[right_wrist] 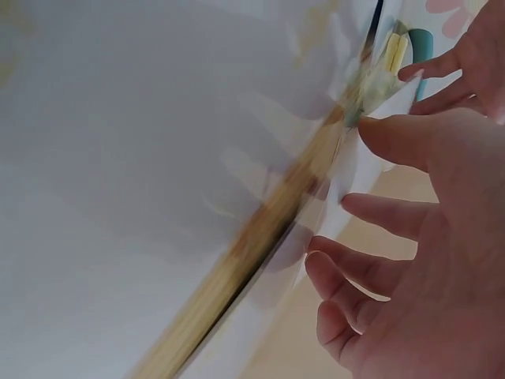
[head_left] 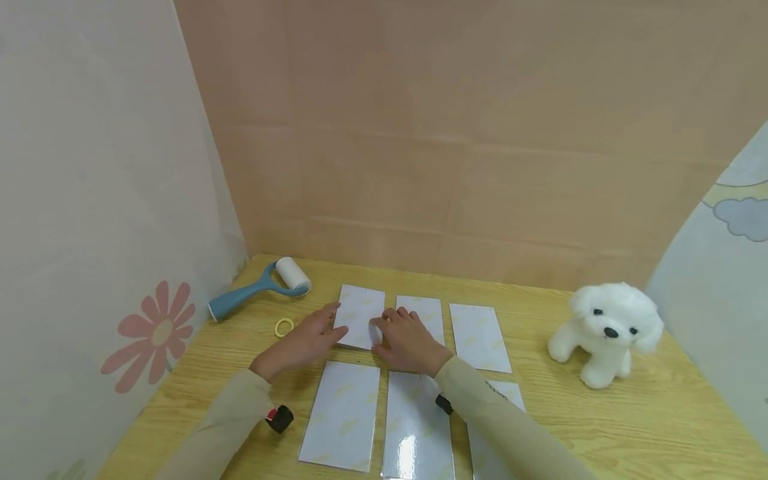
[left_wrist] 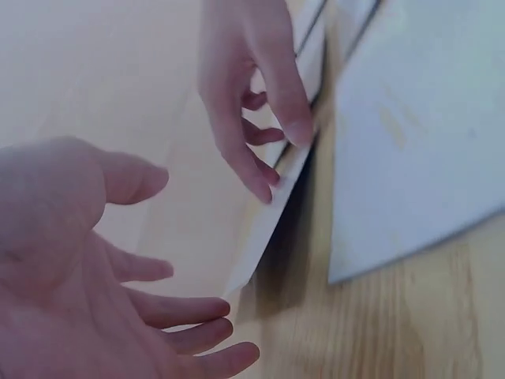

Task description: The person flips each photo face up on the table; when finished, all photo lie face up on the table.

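Observation:
White rectangular sheets with faint yellowish marks lie in two rows. Both hands are at the back-left sheet (head_left: 361,310), whose near edge stands slightly off the table with a dark shadow beneath in the left wrist view. My left hand (head_left: 307,339) is at its left side, fingers spread and fairly straight, thumb near the corner. At the opposite side, my right hand (head_left: 408,340) has bent fingers and seems to pinch the sheet's edge (left_wrist: 272,217) between thumb and fingers. My right hand partly covers the back-middle sheet (head_left: 423,313). Whether the left fingertips touch the sheet, I cannot tell.
Front sheets (head_left: 342,417) lie nearer me, one glossy (head_left: 417,427), another partly under the right sleeve. The back-right sheet (head_left: 480,337) lies flat. A blue-handled roller (head_left: 243,293) and a yellow ring (head_left: 284,327) are at left; a white plush dog (head_left: 612,327) stands at right.

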Motion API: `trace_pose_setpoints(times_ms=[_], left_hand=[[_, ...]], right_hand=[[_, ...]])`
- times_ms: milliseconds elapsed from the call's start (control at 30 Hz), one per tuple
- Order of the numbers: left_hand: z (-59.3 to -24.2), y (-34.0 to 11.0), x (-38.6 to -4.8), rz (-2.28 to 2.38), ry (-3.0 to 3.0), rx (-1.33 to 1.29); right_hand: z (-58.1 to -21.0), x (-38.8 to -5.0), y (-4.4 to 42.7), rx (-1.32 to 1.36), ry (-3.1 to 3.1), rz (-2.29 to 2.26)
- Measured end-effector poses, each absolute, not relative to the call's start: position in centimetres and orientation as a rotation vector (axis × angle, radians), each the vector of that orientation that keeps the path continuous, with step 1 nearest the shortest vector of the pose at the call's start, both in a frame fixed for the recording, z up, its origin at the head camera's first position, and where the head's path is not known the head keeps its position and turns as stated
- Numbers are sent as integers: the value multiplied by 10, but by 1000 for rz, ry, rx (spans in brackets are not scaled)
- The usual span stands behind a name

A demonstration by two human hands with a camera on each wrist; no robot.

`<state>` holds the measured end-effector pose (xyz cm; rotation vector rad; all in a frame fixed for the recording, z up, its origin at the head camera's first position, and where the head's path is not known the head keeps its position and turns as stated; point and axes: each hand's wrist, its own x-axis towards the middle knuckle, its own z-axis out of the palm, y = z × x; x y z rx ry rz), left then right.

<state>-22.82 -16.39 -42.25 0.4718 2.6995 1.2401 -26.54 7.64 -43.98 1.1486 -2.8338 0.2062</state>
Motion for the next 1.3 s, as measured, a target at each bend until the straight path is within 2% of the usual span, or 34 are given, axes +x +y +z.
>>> trace_pose_setpoints(times_ms=[500, 733, 1300], left_hand=[[-406, -134, -239, 1788, 2619, 53], [-399, -118, -250, 1986, 2470, 36], [-417, -100, -260, 1941, 2427, 153]], right_hand=[[-439, -267, 78, 1117, -2854, 463], [-433, -265, 77, 1032, -2926, 767], [-418, -265, 81, 793, -2897, 1448]])
